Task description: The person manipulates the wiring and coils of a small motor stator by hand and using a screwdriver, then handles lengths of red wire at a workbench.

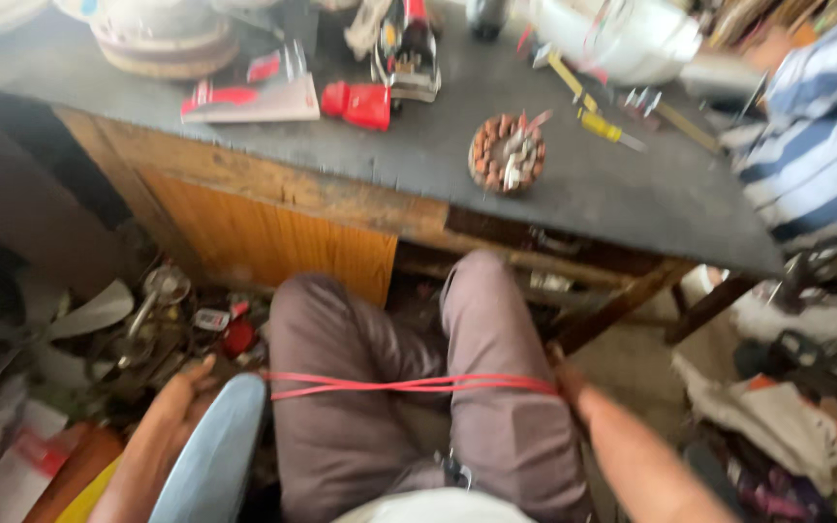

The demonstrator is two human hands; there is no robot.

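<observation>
Both hands are down by the knees, pulling a bundle of red wire (409,385) tight across the lap. The left hand (186,392) is closed on one end beside the left thigh, and the right hand (566,380) pinches the other end just past the right knee, so the strands run nearly level over the grey trousers (496,320). Up on the dark table (418,145) sits a round copper-wound stator (507,153), with a yellow-handled screwdriver (604,126) near it and some red plastic parts (358,103) further left. Someone in a striped shirt (816,145) is at the right edge. Floor's cluttered with junk.
</observation>
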